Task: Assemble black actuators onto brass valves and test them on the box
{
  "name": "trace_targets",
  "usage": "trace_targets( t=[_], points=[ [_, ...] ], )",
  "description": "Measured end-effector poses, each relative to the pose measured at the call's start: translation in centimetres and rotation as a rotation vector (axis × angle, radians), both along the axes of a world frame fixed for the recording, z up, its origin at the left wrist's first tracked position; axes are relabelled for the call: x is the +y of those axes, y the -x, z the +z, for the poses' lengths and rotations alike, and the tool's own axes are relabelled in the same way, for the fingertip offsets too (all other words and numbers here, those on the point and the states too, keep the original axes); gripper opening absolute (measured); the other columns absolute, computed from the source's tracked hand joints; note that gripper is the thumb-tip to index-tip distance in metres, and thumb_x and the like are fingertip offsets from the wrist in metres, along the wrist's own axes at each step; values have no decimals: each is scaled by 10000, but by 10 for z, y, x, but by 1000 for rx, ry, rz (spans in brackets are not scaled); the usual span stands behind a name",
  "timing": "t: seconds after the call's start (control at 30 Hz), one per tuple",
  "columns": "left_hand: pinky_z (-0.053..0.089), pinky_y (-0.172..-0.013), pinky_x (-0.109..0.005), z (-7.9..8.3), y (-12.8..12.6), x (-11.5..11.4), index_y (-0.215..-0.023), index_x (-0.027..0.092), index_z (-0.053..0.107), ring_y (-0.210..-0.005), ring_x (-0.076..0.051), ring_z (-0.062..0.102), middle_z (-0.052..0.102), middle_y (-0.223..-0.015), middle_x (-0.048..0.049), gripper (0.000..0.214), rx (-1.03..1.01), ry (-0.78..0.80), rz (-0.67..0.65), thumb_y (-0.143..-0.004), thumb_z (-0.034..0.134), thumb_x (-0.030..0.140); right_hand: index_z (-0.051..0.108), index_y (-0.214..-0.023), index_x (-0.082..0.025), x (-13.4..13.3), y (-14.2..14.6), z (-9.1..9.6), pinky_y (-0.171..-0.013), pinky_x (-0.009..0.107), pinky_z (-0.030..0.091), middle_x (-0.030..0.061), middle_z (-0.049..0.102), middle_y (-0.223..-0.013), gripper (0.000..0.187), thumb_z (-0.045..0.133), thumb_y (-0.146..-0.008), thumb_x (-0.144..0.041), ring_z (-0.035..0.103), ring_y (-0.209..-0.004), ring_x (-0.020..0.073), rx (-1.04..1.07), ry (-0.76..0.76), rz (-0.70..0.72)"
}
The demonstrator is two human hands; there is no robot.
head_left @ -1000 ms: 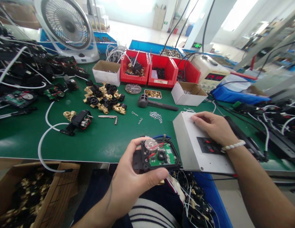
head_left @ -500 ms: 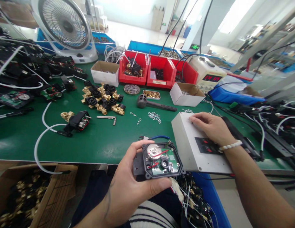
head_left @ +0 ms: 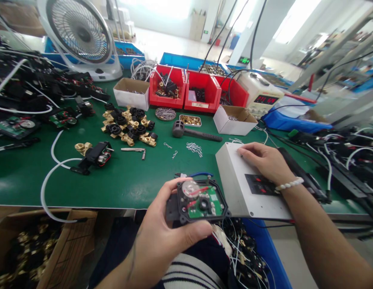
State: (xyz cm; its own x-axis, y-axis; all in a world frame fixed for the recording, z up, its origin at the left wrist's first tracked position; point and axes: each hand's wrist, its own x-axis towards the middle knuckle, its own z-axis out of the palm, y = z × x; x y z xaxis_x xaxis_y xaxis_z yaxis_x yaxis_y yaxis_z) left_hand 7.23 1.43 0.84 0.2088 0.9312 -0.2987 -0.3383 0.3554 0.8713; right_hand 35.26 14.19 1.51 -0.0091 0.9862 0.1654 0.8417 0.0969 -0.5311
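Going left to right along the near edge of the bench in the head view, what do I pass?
Cardboard box of brass fittings → left hand → black housing with green circuit board it grips → white switch box, right hand resting on top → black cables.

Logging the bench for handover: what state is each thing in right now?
Black module: uncovered, board exposed, gripped in left hand.
White box: flat on table, right hand resting on top.
Power supply: display lit red.
Mallet: lying on table, untouched.
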Motion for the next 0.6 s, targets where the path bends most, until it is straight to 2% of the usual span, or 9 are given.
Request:
trace_targets(
  t=[0.1,0.2,0.33,0.6],
  points=[
    [511,-925,-342,-8,-2,6,-1209,163,615,-1055,-264,640,685,-1140,-110,530,-215,66,-6,-819,713,507,686,-799,-204,0,-1,-1,-745,409,512,76,729,-835,323,582,-744,-505,646,-769,265,-4,-7,0],
    [542,-882,-373,-12,-5,9,-1185,134,644,-1037,-274,646,678,-1153,-135,443,-339,117,-1,-896,632,469,694,-811,-207,0,-1,-1,-732,397,508,75,731,-841,323,578,-754,-503,645,-774,263,-19,-13,0],
    [554,-870,-350,-12,-5,9,-1199,136,640,-1041,-253,644,670,-1171,-128,384,-375,113,-8,-927,608,405,695,-814,-208,-1,-1,-1,-733,393,505,83,725,-845,322,574,-758,-501,644,-779,261,-48,-11,-12],
    [562,-842,-310,-13,-5,9,-1258,133,598,-997,-227,667,677,-1150,-133,425,-403,148,13,-913,640,378,693,-816,-197,1,-3,-3,-746,404,511,78,720,-828,319,590,-754,-493,641,-755,250,-37,-25,-4]
  ],
)
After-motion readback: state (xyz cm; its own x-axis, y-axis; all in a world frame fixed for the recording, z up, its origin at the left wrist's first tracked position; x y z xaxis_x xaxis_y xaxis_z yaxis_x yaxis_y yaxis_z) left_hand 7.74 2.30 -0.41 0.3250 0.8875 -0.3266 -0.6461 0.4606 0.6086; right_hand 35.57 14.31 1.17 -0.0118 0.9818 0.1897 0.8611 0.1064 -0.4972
